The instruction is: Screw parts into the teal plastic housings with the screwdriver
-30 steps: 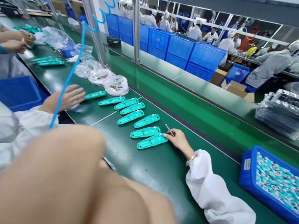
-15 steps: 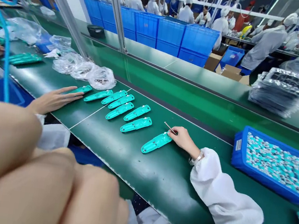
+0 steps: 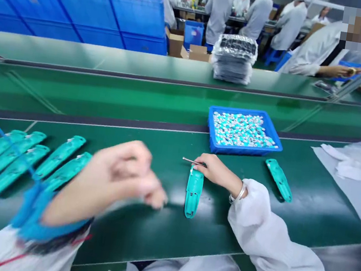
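While drawing one long teal plastic housing point(image 3: 193, 192) away from the row of matching teal housings point(image 3: 17, 161) at the left of the frame, turned it from slantwise to end-on at centre frame on the green conveyor belt point(image 3: 152, 235). Kept right hand point(image 3: 217, 172) pinched on a thin metal pin point(image 3: 192, 161), fingertips touching the housing's far end. Lifted left hand point(image 3: 119, 180), flat beside the row half a second before, to lower centre: blurred, loosely curled, contents impossible to tell. Singled out that housing, just short of the blue plastic tray of small parts point(image 3: 242, 150).
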`<state>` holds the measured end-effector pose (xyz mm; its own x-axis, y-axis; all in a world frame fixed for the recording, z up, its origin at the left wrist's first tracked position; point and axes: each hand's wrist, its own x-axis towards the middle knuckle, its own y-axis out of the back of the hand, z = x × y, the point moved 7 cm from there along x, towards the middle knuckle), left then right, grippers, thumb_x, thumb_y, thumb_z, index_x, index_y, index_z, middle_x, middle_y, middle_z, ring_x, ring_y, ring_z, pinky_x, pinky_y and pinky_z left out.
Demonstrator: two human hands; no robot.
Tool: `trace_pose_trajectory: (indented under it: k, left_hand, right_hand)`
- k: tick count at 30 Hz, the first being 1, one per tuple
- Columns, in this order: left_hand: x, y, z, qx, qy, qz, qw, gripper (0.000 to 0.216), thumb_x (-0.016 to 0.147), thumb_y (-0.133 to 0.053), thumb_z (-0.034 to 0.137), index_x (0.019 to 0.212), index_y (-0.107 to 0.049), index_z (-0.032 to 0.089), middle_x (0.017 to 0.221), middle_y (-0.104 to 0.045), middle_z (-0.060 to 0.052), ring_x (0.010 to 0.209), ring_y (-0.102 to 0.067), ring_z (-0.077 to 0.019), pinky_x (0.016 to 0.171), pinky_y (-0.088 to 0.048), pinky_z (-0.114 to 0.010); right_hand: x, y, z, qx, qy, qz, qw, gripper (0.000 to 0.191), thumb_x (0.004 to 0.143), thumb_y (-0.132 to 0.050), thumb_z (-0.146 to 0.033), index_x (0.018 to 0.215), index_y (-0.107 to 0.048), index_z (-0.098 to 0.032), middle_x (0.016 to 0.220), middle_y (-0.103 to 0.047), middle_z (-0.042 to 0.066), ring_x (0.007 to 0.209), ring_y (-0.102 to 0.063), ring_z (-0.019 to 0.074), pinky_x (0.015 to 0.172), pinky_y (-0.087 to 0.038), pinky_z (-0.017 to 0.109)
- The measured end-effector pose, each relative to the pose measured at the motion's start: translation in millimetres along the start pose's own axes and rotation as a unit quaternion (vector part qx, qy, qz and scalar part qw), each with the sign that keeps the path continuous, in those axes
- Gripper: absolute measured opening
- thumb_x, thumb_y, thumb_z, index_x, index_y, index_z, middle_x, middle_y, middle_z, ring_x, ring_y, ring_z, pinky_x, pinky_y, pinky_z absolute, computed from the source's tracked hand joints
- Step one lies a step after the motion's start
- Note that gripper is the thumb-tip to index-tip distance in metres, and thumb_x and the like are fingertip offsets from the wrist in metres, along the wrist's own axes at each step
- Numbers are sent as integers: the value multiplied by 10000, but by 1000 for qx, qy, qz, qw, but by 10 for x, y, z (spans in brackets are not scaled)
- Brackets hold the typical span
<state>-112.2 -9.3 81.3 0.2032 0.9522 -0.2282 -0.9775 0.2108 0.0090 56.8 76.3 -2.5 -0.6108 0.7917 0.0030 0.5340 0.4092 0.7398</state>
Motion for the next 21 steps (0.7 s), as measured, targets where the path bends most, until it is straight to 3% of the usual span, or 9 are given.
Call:
trace_pose_trajectory:
  k: [3,5,10,12,16,19,21]
  left_hand:
    - [309,-157,-381,108,34,-24,993,337,678,-677,364,803,-420,187,645,-617,18,614,-612,-141,607,-486,-257]
    - [509,-154,-580,210,9,-7,978,318,725,-615,417,846,-435,183,700,-603,6,611,-594,-132,583,-469,-250]
    - [807,-379,-671,468,-79,-12,880,418,812,-466,540,1043,-445,192,835,-602,-18,635,-578,-145,576,-427,-261]
    - [877,-555,-612,550,-96,-24,829,484,826,-404,592,1100,-435,195,881,-621,-37,713,-611,-194,590,-426,-280]
    - [999,-857,-571,665,-104,-37,738,586,834,-303,649,1088,-480,151,908,-649,-100,763,-638,-286,582,-435,-326]
    - [1082,-1005,-612,694,-116,-45,710,534,865,-309,573,1046,-526,121,814,-660,-120,761,-645,-302,587,-443,-337]
    - [1130,-1077,-629,692,-128,-55,709,440,876,-327,479,997,-562,127,783,-662,-122,767,-648,-299,590,-443,-336]
  right_hand:
    - [-26,6,61,17,-7,30,999,107,782,-617,-224,846,-693,-183,795,-615,47,741,-537,147,669,-352,250]
    - [-80,87,54,36,-15,71,997,125,800,-603,-260,861,-680,-183,801,-608,44,749,-534,145,676,-355,256]
    - [-407,514,28,115,-66,219,967,329,890,-432,-416,760,-574,-149,580,-487,-13,531,-438,91,523,-329,232]
    - [-540,670,2,236,-64,285,927,349,885,-429,-448,708,-523,-162,489,-376,-55,435,-345,68,441,-280,210]
    - [-650,766,-186,484,21,361,797,326,888,-448,-406,663,-501,-176,416,-258,-88,363,-234,51,384,-220,183]
    - [-643,646,-335,561,54,360,744,339,901,-416,-407,663,-501,-180,450,-211,-89,376,-189,48,386,-211,171]
    - [-640,538,-404,585,62,342,733,360,907,-394,-419,650,-480,-183,472,-184,-87,388,-166,49,392,-215,170]
